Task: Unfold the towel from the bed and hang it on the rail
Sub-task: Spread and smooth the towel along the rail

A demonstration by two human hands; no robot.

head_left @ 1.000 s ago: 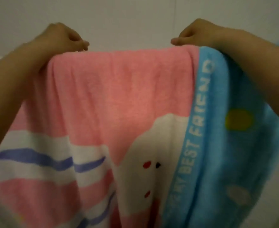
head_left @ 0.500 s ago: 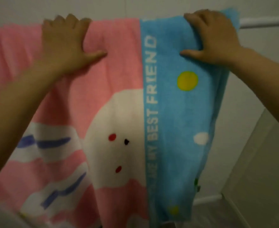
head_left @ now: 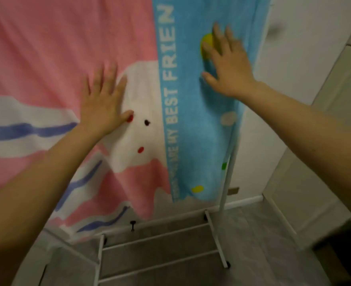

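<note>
The towel [head_left: 46, 58] hangs spread out in front of me, pink with white and purple stripes, a white cartoon face and a blue band with white lettering on the right. Its top edge and the rail's top bar are above the frame, out of sight. My left hand [head_left: 103, 104] lies flat on the pink and white part, fingers apart. On the blue band, my right hand [head_left: 227, 65] is pressed flat beside a yellow dot, fingers spread, slightly blurred. Neither hand grips the cloth. The white rail stand [head_left: 225, 195] shows its upright and base below the towel.
The stand's white base bars [head_left: 160, 236] with small castors sit on a grey tiled floor [head_left: 253, 234]. A white wall [head_left: 306, 48] is behind, and pale cabinet doors [head_left: 319, 172] close in on the right.
Both hands have let go of the towel's top edge over the rail and slid down its front, now flat and open. My view has tilted downward, showing the stand's base.
</note>
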